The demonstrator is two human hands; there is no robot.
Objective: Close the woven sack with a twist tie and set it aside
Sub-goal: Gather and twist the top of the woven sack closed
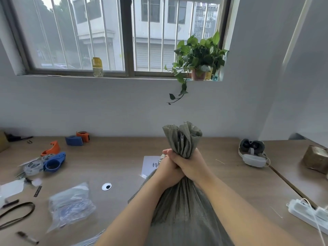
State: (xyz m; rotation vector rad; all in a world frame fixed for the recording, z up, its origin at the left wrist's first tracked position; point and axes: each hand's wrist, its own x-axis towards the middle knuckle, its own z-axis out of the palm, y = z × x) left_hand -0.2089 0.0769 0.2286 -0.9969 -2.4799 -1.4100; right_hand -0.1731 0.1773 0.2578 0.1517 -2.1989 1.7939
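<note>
A grey woven sack (182, 210) stands upright on the wooden table (124, 157) right in front of me, its mouth bunched into a neck that fans out above my fists. My right hand (190, 164) wraps around that neck from the right. My left hand (167, 170) grips the same neck just below and to the left, pressed against the right hand. A bundle of thin white ties (90, 239) lies on the table at the bottom edge, left of my left forearm. No tie is visible on the neck.
Blue and orange tape dispensers (53, 161) and a clear plastic bag (71, 205) lie at the left. A paper sheet (150, 165) sits behind the sack. A headset (252, 154), a brown parcel (316, 158) and a white power strip (308, 213) occupy the right.
</note>
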